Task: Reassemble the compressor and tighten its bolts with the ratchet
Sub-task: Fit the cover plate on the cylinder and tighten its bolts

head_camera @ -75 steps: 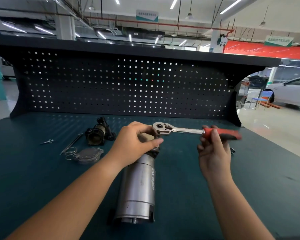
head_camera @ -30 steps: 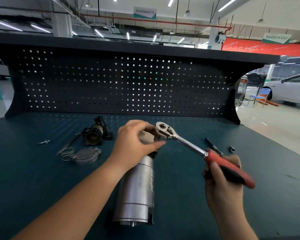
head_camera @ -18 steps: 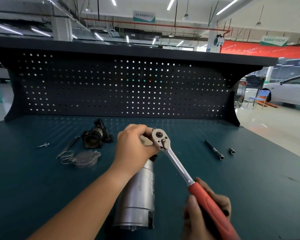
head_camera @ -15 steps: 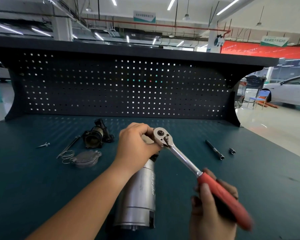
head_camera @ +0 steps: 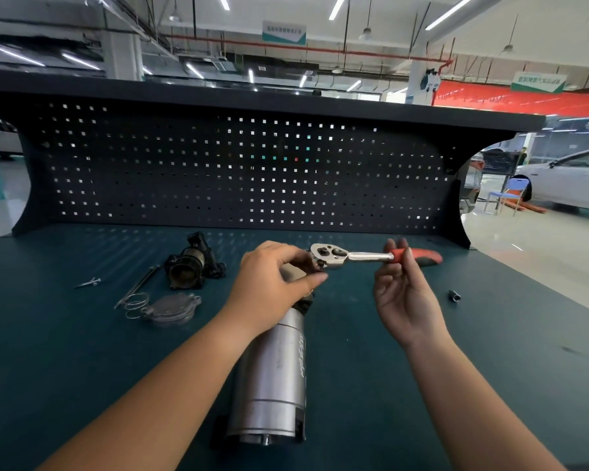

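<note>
Swinging back to point right across the bench (head_camera: 490, 368), the ratchet (head_camera: 354, 257) had finished a return stroke, suggesting the bolt still needed tightening. The right hand (head_camera: 402, 294) pinched the red handle lightly in its fingers (head_camera: 409, 258). The left hand (head_camera: 272, 287) curled round the top of the compressor (head_camera: 276, 379), which rested on the bench with the ratchet head beside those fingers.

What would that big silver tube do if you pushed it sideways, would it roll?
The silver compressor body lies on its side on the bench mat and is round, so it would probably roll. It looks like thick metal, so likely heavy and stiff. The left hand gripping its far end probably steadies it.
</note>
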Motion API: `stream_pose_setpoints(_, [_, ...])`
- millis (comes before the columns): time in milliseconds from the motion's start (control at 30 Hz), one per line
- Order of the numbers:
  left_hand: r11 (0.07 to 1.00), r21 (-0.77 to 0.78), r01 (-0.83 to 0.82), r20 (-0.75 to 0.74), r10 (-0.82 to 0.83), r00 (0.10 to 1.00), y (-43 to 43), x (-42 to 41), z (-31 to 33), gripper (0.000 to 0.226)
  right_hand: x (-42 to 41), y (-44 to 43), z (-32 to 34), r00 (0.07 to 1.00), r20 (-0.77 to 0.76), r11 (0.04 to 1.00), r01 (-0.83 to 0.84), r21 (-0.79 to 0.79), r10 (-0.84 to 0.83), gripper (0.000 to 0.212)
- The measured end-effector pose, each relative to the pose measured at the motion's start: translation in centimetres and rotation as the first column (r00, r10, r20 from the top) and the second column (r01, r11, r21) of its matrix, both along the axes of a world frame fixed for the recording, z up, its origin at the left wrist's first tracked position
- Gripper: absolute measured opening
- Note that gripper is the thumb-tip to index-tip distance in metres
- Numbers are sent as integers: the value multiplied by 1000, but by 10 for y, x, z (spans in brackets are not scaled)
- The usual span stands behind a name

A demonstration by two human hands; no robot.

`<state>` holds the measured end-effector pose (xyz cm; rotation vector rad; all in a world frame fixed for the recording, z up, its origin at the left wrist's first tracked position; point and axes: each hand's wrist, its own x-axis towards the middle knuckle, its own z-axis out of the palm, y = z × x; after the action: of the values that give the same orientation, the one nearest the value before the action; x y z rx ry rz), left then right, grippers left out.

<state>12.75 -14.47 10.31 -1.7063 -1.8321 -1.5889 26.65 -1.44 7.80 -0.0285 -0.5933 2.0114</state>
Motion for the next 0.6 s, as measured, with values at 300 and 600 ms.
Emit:
stream_pose_setpoints(300, [994, 47, -103, -12, 103, 995, 0, 12, -1, 25, 20, -82, -27, 880, 52, 881, 470, 61, -473, 28])
stream_pose_setpoints(600, [993, 11, -114, 120, 112, 986, 5, 2, 0, 21, 11, -149, -52, 799, 97, 805, 591, 52, -593, 27])
